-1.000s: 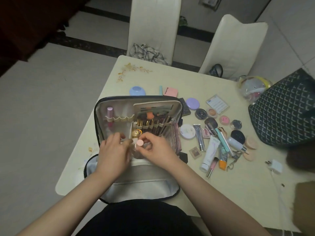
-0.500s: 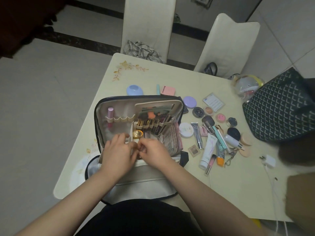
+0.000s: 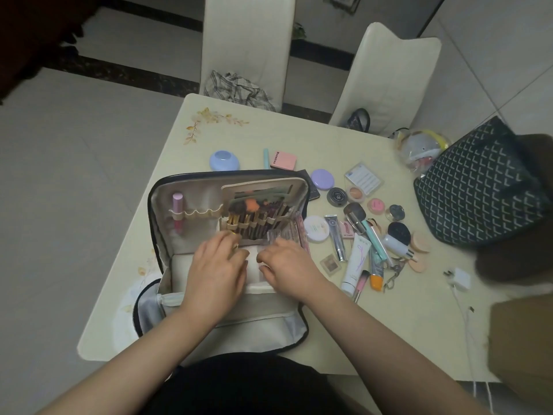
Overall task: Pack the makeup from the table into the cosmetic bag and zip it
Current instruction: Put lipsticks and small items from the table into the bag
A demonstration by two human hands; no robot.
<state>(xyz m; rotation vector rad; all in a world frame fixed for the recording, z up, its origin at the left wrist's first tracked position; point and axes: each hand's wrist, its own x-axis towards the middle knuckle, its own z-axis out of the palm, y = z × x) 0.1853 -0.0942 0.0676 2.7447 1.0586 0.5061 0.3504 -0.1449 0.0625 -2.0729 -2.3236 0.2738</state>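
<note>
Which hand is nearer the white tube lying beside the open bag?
Right. The right hand is inside the cosmetic bag, just left of the white tube; the left hand is farther left, beyond it.

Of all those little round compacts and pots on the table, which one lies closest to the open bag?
The white round compact, right beside the cosmetic bag's right edge. The lilac compact, black pot and pink pot sit farther off.

Pink-capped item gone from right hand (image 3: 288, 266), hands parted, left hand (image 3: 218, 272) flatter
</note>
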